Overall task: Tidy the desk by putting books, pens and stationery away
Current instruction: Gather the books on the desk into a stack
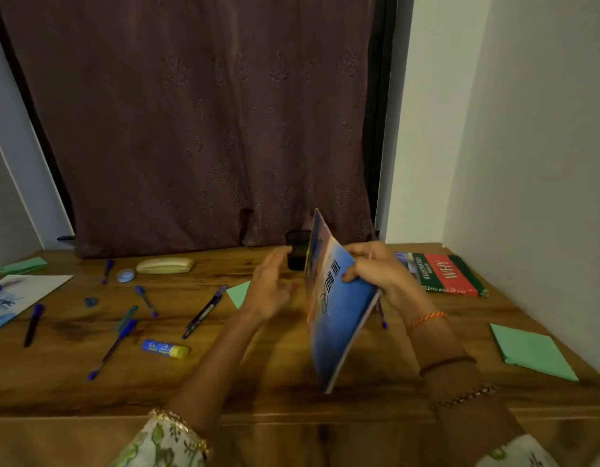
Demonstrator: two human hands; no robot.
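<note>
My right hand (379,271) grips a thin blue book (335,318) by its upper edge and holds it tilted on edge above the wooden desk (291,392). My left hand (271,284) hovers just left of the book with relaxed fingers, holding nothing. A red and green book (446,273) lies flat at the back right. Several blue pens (115,345) lie scattered across the left half of the desk. A blue and yellow glue stick (165,348) lies near the front. A dark pen cup (296,249) stands behind the held book.
Green paper pads lie at the right (531,352), centre (239,293) and far left (24,265). A blue and white book (12,298) sits at the left edge. A cream case (165,265), a tape roll (125,275) and a small sharpener (91,302) lie at the back left. A white wall closes the right side.
</note>
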